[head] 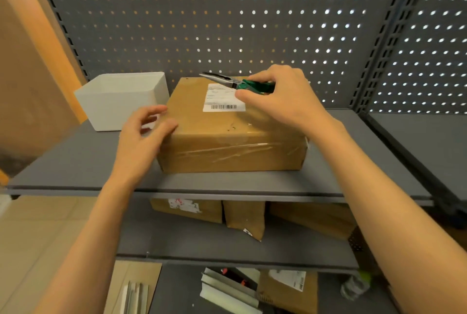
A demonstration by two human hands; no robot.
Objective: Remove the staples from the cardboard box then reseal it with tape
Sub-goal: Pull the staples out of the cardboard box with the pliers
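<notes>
A brown cardboard box (217, 134) sits on the grey shelf (75, 162). It has a white shipping label (222, 101) on top and clear tape across its front. A small dark mark, perhaps a staple (232, 127), shows on the lid near the front edge. My right hand (283, 96) grips green-handled long-nose pliers (235, 82) above the label, jaws pointing left. My left hand (144, 136) rests with relaxed fingers against the box's near left corner.
A white open bin (121, 101) stands left of the box against the perforated back panel (227, 23). Lower shelves hold several cardboard parcels (245, 217) and flat packages. A steel upright (379, 61) borders the shelf on the right.
</notes>
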